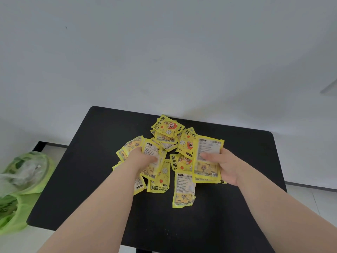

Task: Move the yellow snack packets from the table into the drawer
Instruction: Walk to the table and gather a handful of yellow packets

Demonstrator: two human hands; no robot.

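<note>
Two handfuls are under way, so secure both before you turn away. Far out to the left of your left grip, off the edge of the black rectangular worktop (98, 170), slumps a translucent green plastic bag (27, 179); ignore it.

Your left hand (144, 158) is closed over a few of the flat yellow foil snack packets (166, 126), fingers curled down around them. I cannot tell how many it has, since blur hides the fingertips. Squeeze that grip in from the packets' long edges so they bunch as a sheaf instead of fanning out.

Between the two grips and a little nearer to you, loose packets lie overlapping on the worktop. One label-up packet (183, 189) lies just below your right grip, and more are heaped beyond both grips.

Your right hand (225, 167) clamps a squared stack of packets (207, 156), thumb across the top face and fingers beneath. That stack looks slick and fairly thick, so I judge it near full. Press the thumb at its middle and add little more.

No drawer is in view and most packets are on the worktop, so several trips look likely. Slide strays toward your grips and gather them in bunches, not one at a time.
</note>
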